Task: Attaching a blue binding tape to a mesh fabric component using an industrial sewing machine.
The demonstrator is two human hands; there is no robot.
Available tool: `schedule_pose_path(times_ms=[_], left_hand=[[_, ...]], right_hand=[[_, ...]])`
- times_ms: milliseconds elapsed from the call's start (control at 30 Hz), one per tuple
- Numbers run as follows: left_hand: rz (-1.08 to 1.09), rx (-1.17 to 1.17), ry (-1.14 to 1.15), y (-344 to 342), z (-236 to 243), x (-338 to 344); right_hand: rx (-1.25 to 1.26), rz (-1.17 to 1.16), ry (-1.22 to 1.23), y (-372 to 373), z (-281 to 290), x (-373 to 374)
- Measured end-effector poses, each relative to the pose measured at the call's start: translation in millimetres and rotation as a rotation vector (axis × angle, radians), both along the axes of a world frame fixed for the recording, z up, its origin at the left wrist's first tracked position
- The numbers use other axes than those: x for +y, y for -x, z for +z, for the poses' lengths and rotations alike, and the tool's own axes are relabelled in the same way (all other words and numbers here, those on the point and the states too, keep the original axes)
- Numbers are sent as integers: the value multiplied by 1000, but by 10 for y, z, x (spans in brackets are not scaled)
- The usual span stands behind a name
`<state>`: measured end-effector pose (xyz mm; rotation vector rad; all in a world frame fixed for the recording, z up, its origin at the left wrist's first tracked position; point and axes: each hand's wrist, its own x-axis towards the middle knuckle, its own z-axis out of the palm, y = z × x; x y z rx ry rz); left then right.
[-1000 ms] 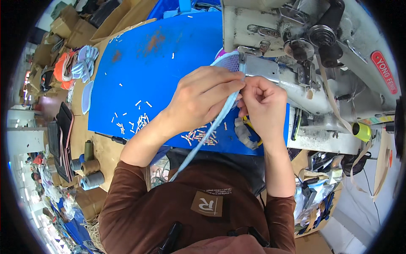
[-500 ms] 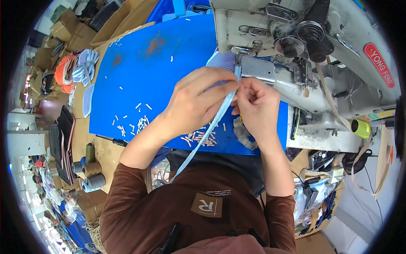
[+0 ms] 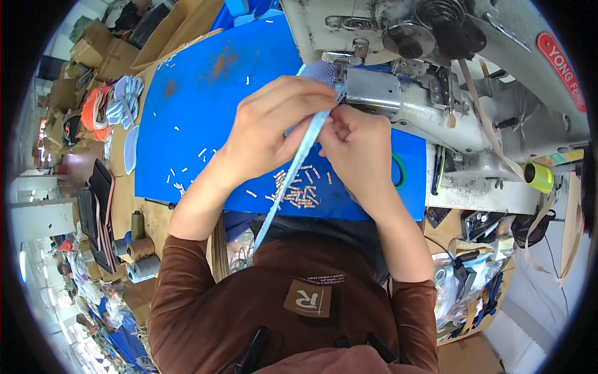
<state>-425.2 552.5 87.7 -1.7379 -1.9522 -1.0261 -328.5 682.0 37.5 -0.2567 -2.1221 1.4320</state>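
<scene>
At the head of a grey sewing machine [image 3: 374, 87], both my hands are close together. My left hand [image 3: 265, 128] is closed, its bent fingers over a piece of purple-blue mesh fabric [image 3: 319, 72] that runs up to the machine's presser area. My right hand [image 3: 362, 149] pinches the light blue binding strip [image 3: 299, 156] near the fabric's edge. From between the hands the strip hangs slantwise down toward my lap. My fingertips partly hide where strip and fabric meet.
Small striped fabric tabs [image 3: 302, 193] lie scattered on the blue tabletop [image 3: 187, 81]. A green ring [image 3: 399, 171] shows beside my right wrist. Thread spools [image 3: 142, 249] stand at left, near bundled light blue straps [image 3: 124, 103]. A yellow-green cup [image 3: 538, 177] sits at right.
Both hands have shifted slightly left and up in the picture, as has the machine head. The strip now bends over my right fingertips, and a green ring has come into view.
</scene>
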Motion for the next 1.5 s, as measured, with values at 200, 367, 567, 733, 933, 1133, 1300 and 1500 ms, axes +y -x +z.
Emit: schedule_pose_path(times_ms=[200,367,567,733,933,1133,1300,1500], left_hand=[[-8,-121,-16,51,-9,-10],[-67,81,29,81,-31,-24],[-30,233,58,77,-13,13],[-28,253,14,34,-44,-12],[-13,197,-41,35,-109,7],[19,130,-69,42,-139,55],[20,90,-76,-24,-131,54],[31,-187,-102,-58,-164,0]], right_hand=[[19,-82,-219,24,-34,-102],[72,-56,-254,27,-89,-55],[51,12,-120,22,-83,-10],[21,43,-7,-43,-18,47],[-64,112,237,-122,142,100],[-140,109,378,-131,245,170],[-135,83,366,-137,233,213],[43,125,226,-263,120,80]])
